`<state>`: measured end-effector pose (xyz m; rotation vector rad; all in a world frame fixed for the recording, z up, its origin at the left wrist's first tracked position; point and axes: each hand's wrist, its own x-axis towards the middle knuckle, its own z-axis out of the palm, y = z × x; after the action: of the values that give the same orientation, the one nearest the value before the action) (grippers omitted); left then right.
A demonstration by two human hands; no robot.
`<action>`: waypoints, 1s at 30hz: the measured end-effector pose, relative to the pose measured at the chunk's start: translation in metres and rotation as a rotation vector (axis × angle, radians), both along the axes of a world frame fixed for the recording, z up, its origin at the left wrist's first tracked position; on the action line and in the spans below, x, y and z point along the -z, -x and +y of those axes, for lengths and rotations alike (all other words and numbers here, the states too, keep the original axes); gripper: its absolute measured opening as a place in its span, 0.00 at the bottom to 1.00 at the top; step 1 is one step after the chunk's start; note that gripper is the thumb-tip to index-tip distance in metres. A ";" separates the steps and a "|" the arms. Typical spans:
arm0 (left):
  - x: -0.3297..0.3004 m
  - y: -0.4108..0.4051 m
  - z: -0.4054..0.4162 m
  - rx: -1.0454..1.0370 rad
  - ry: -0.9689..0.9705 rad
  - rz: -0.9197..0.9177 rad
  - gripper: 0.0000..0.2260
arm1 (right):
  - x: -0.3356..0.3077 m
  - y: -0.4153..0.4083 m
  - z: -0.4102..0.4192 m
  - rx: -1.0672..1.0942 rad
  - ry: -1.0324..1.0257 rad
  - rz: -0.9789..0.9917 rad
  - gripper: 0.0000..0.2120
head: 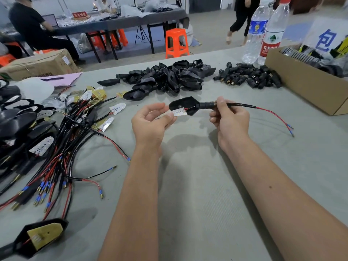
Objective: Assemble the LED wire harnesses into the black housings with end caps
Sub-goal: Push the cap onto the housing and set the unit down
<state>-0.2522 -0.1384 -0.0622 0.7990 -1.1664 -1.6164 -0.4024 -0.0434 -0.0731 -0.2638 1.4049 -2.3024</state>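
My left hand point(150, 121) pinches a small white LED board point(178, 112) at the mouth of a black housing point(183, 105) held above the grey table. My right hand point(228, 118) grips the black end cap point(206, 105) and the black cable point(243, 105) coming out of it; red and black leads point(276, 117) trail off to the right. A pile of empty black housings point(165, 78) lies beyond my hands, with a heap of black end caps point(248, 77) to its right. Loose LED harnesses point(75, 132) spread at the left.
Finished housings point(20, 125) are stacked at the far left, and one with a yellow board point(39, 236) lies near the bottom left. A cardboard box point(308, 85) and two water bottles point(267, 31) stand at the right back. People, tables and an orange stool point(177, 43) are beyond.
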 end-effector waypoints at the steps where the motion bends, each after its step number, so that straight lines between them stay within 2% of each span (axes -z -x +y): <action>1: 0.000 -0.001 -0.001 0.008 0.007 -0.009 0.13 | 0.000 0.001 -0.001 0.004 0.006 -0.013 0.07; 5: 0.004 0.001 -0.002 0.020 0.181 -0.197 0.16 | 0.001 -0.001 -0.003 -0.088 -0.019 0.061 0.10; 8: 0.008 0.001 -0.001 -0.009 0.186 -0.302 0.17 | 0.003 -0.004 -0.003 -0.104 -0.086 0.186 0.05; 13: 0.000 -0.003 0.000 0.073 -0.001 -0.075 0.14 | 0.004 -0.002 -0.003 -0.020 -0.129 0.157 0.11; 16: -0.001 -0.004 0.003 0.086 -0.072 -0.040 0.13 | 0.003 0.001 -0.002 -0.057 -0.114 0.122 0.12; 22: -0.001 0.007 0.011 0.028 0.046 -0.093 0.14 | 0.004 -0.004 -0.004 -0.137 -0.139 0.198 0.12; 24: 0.001 0.010 0.011 -0.048 0.126 -0.149 0.14 | 0.003 -0.004 -0.004 -0.133 -0.144 0.205 0.12; 27: 0.003 0.013 0.010 -0.243 0.290 -0.347 0.14 | 0.003 -0.005 -0.002 -0.132 -0.139 0.206 0.12; 30: 0.003 0.011 0.008 -0.335 0.282 -0.482 0.14 | 0.003 -0.005 -0.001 -0.120 -0.128 0.196 0.12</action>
<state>-0.2629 -0.1300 -0.0656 1.1625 -1.4632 -0.9820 -0.3971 -0.0445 -0.0757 -0.5316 1.5786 -2.1259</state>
